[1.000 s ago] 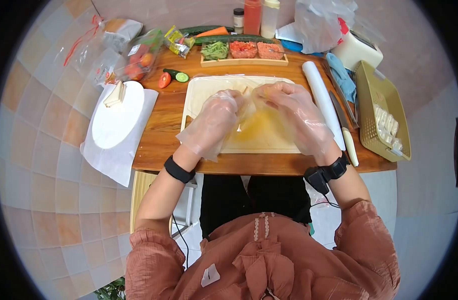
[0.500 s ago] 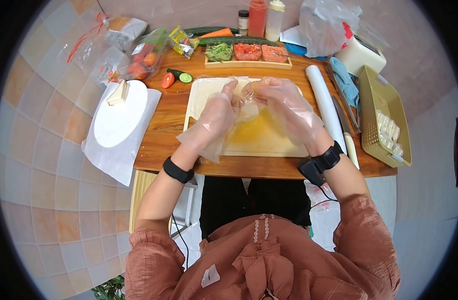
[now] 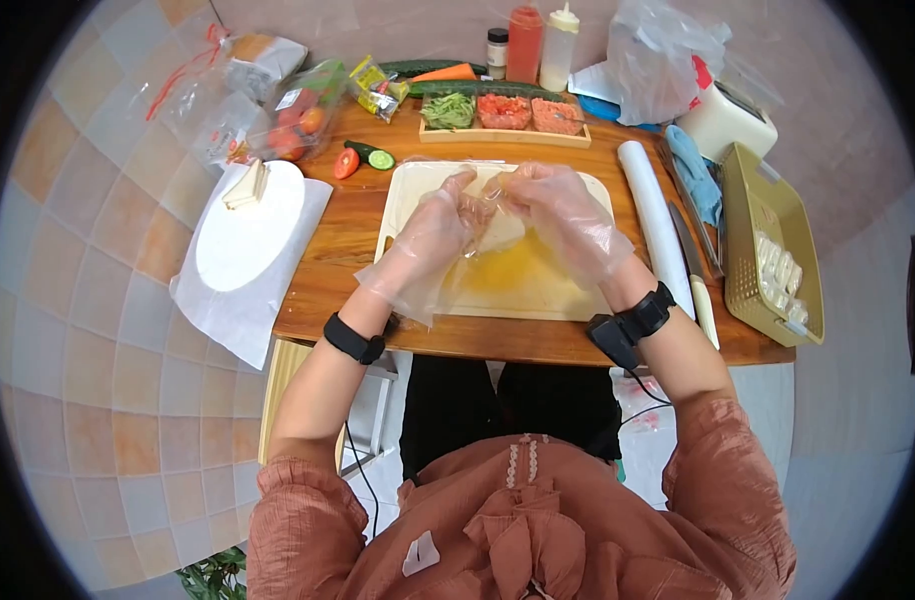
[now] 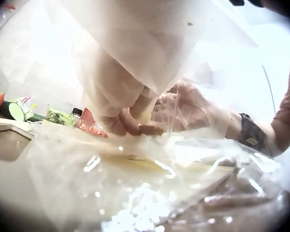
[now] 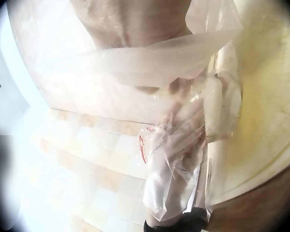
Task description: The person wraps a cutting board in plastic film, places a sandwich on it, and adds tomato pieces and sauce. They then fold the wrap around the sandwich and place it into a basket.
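Observation:
Both hands wear loose clear plastic gloves and meet over the cutting board [image 3: 568, 300]. My left hand [image 3: 430, 232] holds clear plastic film at the left of a pale, bread-like piece [image 3: 503, 232]. Opposite it, my right hand [image 3: 563, 212] pinches the film above that piece, fingertips close to the left ones. In the right wrist view the pale piece [image 5: 222, 106] shows beside the left hand [image 5: 181, 135], over the board. Glossy film [image 4: 135, 208] fills the lower left wrist view. A yellow patch [image 3: 513, 268] covers the middle of the board. Gloves and film partly hide the fingertips.
Behind the board, a wooden tray [image 3: 508, 138] bears shredded greens and chopped fillings. At left, a white oval plate [image 3: 243, 240] carries bread pieces. On the right are a white roll [image 3: 656, 230], a knife [image 3: 703, 290], tongs and a basket [image 3: 773, 190] of wrapped pieces.
The hands have drawn closer together, and the pale piece between them shows more. The whole head view has shifted slightly right and down.

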Tool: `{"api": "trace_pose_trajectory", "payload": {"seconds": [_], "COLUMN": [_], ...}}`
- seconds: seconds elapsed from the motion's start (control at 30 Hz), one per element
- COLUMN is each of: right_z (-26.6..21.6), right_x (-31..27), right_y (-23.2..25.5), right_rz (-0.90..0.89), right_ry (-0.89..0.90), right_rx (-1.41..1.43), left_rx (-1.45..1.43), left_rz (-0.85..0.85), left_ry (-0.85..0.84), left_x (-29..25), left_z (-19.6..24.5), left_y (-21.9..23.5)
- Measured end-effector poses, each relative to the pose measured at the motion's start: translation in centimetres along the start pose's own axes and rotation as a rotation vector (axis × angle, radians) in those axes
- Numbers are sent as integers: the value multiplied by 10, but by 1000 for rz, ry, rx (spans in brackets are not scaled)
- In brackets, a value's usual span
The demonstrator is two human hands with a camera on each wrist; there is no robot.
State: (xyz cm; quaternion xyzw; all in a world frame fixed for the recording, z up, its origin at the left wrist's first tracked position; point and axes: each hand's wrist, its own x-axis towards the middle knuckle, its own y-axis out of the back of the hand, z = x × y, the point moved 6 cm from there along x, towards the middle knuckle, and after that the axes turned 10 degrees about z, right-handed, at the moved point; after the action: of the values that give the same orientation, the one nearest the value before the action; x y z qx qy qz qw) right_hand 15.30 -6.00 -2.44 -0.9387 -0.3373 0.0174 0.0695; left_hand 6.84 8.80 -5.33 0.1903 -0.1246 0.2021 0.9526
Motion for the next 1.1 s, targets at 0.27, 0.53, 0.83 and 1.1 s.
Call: {"api": "trace_pose_trajectory", "payload": {"seconds": [0.27, 0.53, 0.83, 1.1], "right_z": [8, 6, 10, 9], "right_x": [8, 7, 9, 11], "right_y": [-1, -3, -5, -4], "right_rz": [5, -20, 5, -34], "right_ry": [14, -13, 18, 59], "right_rx": [-32, -188, -126, -199], "left_rx": [-163, -210, -30, -28], "left_rz": [-25, 25, -7, 10], "left_ry": [194, 380, 290, 275], "left_x": [-8, -26, -28, -10], "left_z": [-1, 38, 37, -10], "left_y": [5, 29, 10, 11]}}
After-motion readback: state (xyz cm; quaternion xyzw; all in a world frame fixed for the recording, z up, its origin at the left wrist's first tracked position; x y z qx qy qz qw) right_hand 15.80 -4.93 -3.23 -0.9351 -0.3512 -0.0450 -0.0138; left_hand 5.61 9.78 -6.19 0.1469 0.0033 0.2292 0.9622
